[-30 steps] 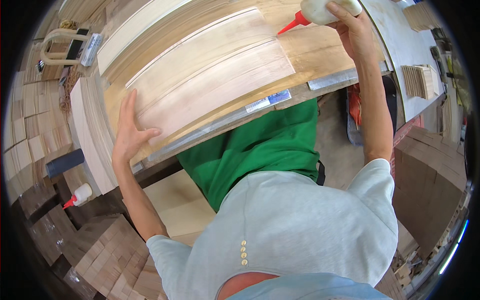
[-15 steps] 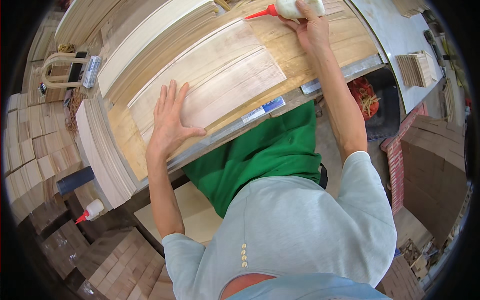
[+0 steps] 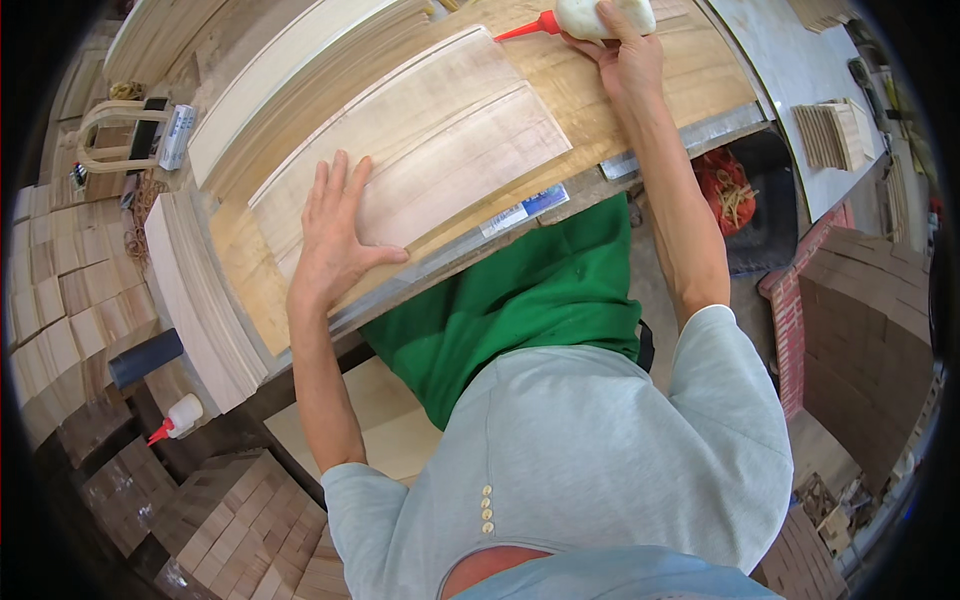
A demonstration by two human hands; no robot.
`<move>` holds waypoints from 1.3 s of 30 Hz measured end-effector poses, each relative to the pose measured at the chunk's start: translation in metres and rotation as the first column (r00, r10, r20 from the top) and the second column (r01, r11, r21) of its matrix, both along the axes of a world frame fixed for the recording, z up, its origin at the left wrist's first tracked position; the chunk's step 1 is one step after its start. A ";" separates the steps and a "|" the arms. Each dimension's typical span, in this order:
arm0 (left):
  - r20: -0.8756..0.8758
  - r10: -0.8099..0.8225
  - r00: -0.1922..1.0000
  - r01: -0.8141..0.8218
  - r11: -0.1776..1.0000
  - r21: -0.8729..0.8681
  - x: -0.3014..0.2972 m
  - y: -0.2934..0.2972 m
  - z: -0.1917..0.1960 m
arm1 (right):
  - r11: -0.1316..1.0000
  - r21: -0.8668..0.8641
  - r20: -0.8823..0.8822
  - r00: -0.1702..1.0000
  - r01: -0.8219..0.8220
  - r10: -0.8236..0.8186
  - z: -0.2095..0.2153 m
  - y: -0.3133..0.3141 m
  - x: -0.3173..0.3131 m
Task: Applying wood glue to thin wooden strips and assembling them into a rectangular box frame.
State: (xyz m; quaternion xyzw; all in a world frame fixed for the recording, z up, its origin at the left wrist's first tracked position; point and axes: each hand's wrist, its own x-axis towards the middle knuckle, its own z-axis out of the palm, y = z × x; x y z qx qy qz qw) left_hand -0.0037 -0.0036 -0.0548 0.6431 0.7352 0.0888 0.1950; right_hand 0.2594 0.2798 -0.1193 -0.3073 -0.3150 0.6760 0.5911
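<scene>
A pale wooden panel (image 3: 440,150) lies on the yellowish wooden worktop (image 3: 670,80), with grooves running along its length. My left hand (image 3: 335,225) rests flat on the panel's left end, fingers spread and thumb out to the right. At the top, my right hand (image 3: 632,70) is wrapped round a white glue bottle (image 3: 590,18) tipped on its side. The bottle's red nozzle (image 3: 525,28) points left, its tip at the panel's far right corner. Whether glue is coming out is too small to tell.
Behind the panel stands a stack of long thin boards (image 3: 290,100); another stack (image 3: 200,300) is at the left. A second glue bottle (image 3: 183,415) lies lower left beside a dark cylinder (image 3: 145,358). A black bin (image 3: 765,200) sits right of my right forearm, near stacked cartons (image 3: 865,330).
The whole view has shifted slightly. Both hands keep nearly the same places, and the nozzle tip stays by the panel's far right corner.
</scene>
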 end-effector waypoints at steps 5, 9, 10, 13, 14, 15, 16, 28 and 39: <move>-0.001 0.000 1.000 0.000 1.000 0.007 0.000 0.000 0.000 | 1.000 0.019 0.008 1.000 0.015 -0.015 0.004 -0.014 0.012; 0.007 0.001 1.000 -0.001 1.000 0.015 0.001 -0.001 0.000 | 1.000 0.015 0.023 0.999 -0.023 0.022 0.007 -0.023 0.026; 0.010 0.002 1.000 -0.002 1.000 0.015 0.001 -0.001 0.000 | 0.999 0.015 0.027 0.999 -0.032 0.031 0.007 -0.025 0.029; 0.018 0.004 1.000 -0.004 1.000 0.019 0.000 -0.001 -0.001 | 1.000 0.027 0.052 0.999 -0.008 0.006 0.010 -0.033 0.036; 0.019 0.005 1.000 -0.005 1.000 0.017 0.000 -0.001 -0.001 | 1.000 0.024 0.046 0.999 -0.017 0.016 0.012 -0.037 0.038; 0.020 0.006 1.000 -0.006 1.000 0.016 0.000 -0.001 -0.001 | 0.999 0.021 0.040 0.999 -0.027 0.026 0.014 -0.040 0.042; 0.018 0.009 1.000 -0.009 1.000 0.014 0.000 -0.001 -0.001 | 0.999 0.018 0.031 0.999 -0.039 0.038 0.014 -0.042 0.045; 0.016 -0.001 1.000 0.001 1.000 0.020 -0.001 -0.003 -0.003 | 0.993 0.094 0.067 0.995 -0.075 0.069 0.012 -0.072 0.083; 0.036 0.000 0.999 0.000 1.000 0.023 0.000 0.001 -0.005 | 0.998 0.038 0.096 0.994 -0.047 0.044 0.021 -0.099 0.110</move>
